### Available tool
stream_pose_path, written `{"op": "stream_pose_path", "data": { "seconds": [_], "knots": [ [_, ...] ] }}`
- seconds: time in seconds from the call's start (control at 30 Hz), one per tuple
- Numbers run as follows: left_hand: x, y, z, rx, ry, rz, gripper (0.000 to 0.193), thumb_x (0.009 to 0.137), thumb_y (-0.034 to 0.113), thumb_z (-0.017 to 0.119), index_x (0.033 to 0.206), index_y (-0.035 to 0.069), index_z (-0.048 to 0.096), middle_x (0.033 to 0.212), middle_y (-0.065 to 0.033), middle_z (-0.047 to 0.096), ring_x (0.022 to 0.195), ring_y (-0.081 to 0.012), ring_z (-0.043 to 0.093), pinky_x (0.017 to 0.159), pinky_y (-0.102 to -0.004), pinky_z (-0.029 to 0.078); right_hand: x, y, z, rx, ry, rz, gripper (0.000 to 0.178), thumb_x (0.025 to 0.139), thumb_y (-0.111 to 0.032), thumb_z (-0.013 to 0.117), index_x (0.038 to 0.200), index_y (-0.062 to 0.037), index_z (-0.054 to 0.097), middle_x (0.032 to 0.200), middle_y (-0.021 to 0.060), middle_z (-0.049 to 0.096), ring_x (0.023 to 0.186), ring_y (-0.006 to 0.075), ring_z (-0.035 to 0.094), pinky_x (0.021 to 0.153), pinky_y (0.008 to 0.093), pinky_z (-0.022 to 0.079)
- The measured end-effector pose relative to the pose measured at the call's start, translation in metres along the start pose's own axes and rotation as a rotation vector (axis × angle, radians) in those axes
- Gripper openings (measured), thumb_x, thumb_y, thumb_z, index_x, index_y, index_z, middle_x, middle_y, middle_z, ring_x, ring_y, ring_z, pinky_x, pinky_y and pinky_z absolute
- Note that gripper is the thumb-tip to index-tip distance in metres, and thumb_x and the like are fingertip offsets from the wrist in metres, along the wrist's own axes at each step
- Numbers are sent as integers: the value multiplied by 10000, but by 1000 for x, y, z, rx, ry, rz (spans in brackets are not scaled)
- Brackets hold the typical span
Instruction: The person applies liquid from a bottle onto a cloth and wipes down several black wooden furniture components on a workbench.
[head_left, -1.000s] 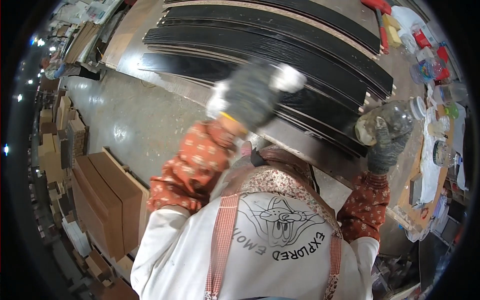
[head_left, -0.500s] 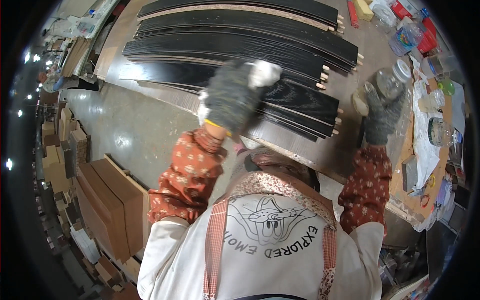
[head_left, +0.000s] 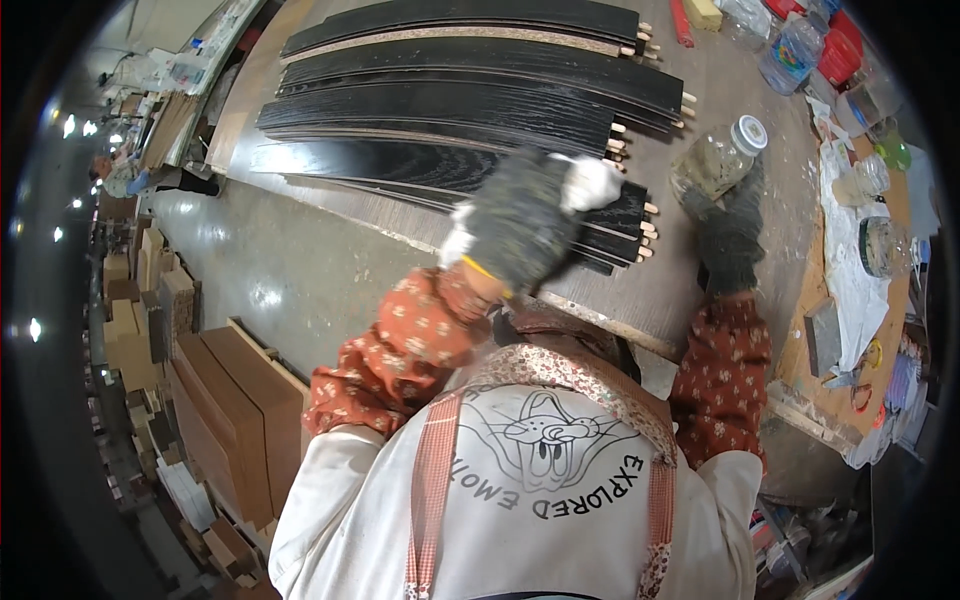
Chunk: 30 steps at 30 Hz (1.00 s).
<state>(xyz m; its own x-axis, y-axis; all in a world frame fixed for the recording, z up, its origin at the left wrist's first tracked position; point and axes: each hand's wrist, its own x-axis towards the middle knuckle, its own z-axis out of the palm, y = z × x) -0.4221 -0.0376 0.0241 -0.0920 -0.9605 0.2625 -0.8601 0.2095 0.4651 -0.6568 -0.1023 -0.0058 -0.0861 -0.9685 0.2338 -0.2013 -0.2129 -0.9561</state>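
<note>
A wad of white cloth [head_left: 592, 184] sticks out on both sides of my left hand [head_left: 522, 218], which is closed around it in a dark grey glove and blurred by motion. That hand is over the nearest stack of black wooden slats [head_left: 375, 165], close to their right end. Pale dowels [head_left: 648, 228] poke out of the slat ends. Off to the right, my gloved right hand [head_left: 732, 232] grips a clear jar [head_left: 705, 165] with a white lid, tilted above the tabletop. The jar hides part of the fingers.
More black slats [head_left: 460, 65] lie in rows across the table [head_left: 670, 290]. Plastic bottles [head_left: 793, 55], jars [head_left: 880, 245] and a white sheet [head_left: 850, 270] crowd the right side. A grey block [head_left: 823, 338] lies there too. Brown panels [head_left: 235, 420] stand on the floor at left.
My left hand has moved right along the near slats with the cloth. My right hand has shifted slightly left with the jar. The whole view has also shifted a little.
</note>
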Motion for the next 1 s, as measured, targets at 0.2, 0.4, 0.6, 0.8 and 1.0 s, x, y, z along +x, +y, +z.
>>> {"op": "stream_pose_path", "data": {
  "seconds": [0.2,0.4,0.6,0.8,1.0],
  "knots": [
    [7,9,10,-95,-108,300,410,799,307,629,1125,60,600,1048,-155,597,963,-307,569,878,-454,445,-62,-74,1,-163,142,-171,689,819,17,641,1422,-44,313,1314,147,463,1194,223,468,1002,343,409],
    [0,-6,-24,-494,-177,217,635,800,232,671,1349,48,412,1195,-211,522,1087,-280,557,909,-374,487,-59,-92,58,-525,-297,-672,518,886,-423,584,1212,-24,521,1139,182,562,1085,349,537,941,453,438],
    [-9,-98,-105,-390,-224,187,510,772,337,755,1178,84,578,1149,-117,612,988,-230,624,862,-334,521,-68,-82,87,-900,-196,-513,527,818,-425,672,1151,-40,537,1152,179,548,1094,377,525,937,479,441],
    [-6,-255,-187,227,-112,337,736,701,500,733,1262,68,532,1213,-179,563,1139,-363,511,992,-453,379,-84,-82,131,-1062,112,-333,465,887,-283,600,1285,-67,497,1297,238,471,1237,420,432,1036,496,369],
    [10,-263,-172,304,-122,580,779,680,556,719,1267,80,526,1061,-184,507,998,-386,500,881,-480,424,-86,-62,154,-1125,398,-161,360,907,-188,537,1248,-73,542,1343,146,474,1275,337,411,1069,414,337]
  ]
}}
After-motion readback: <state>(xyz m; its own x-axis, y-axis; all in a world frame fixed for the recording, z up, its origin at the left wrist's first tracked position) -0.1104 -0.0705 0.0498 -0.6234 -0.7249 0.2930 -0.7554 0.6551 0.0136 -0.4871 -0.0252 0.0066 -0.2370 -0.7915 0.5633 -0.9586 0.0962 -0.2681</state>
